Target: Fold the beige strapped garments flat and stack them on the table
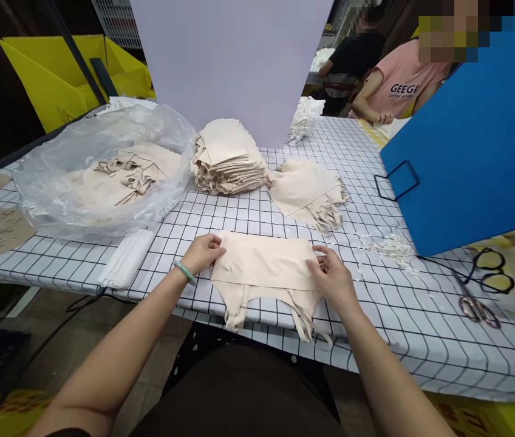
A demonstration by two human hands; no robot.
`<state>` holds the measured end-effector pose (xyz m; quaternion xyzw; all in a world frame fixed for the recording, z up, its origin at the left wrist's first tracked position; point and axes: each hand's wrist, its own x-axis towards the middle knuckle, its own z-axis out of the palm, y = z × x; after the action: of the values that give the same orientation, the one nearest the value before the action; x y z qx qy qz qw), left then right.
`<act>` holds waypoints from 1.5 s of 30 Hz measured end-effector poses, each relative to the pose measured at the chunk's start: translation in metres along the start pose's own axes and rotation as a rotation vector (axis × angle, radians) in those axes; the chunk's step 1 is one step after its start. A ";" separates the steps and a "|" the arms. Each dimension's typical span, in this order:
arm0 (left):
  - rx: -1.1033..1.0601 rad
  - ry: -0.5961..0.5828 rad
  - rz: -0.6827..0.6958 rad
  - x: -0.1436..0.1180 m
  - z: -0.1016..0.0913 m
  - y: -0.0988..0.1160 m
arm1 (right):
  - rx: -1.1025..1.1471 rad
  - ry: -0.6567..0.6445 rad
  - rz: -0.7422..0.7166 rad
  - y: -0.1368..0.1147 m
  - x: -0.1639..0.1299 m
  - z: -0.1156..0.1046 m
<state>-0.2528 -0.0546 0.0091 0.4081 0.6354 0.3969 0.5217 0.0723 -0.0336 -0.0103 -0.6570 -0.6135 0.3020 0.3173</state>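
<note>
A beige camisole (269, 261) lies folded across near the table's front edge, its thin straps hanging toward me. My left hand (203, 252), with a green bangle at the wrist, pinches its upper left edge between thumb and fingers. On the opposite side my right hand (333, 276) grips the right edge the same way. Behind it stands a thick stack of folded beige garments (230, 158). Right of that stack, a looser, flatter pile of beige garments (305, 188) spreads out. More of the same cloth (134, 173) sits inside a clear plastic bag (166, 130) at the left.
A white power strip (127, 258) lies left of my hands. To the right are a blue panel (476, 139), white scraps (396, 249) and two pairs of scissors (478, 309). A pale lilac board (234, 67) rises behind the stack. A person in pink (405, 76) sits across the table.
</note>
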 end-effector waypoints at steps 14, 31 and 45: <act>0.154 0.186 0.158 0.027 -0.002 -0.001 | -0.100 0.107 -0.033 -0.015 0.015 0.008; 1.219 -0.163 0.453 0.032 0.040 -0.006 | -0.635 -0.273 -0.342 -0.010 0.037 0.047; 0.897 0.251 0.183 0.032 -0.015 0.015 | -0.330 0.197 -0.272 0.020 0.040 -0.008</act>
<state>-0.2700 -0.0210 0.0141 0.5962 0.7637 0.1741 0.1760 0.0935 0.0049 -0.0216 -0.6375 -0.7035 0.0864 0.3019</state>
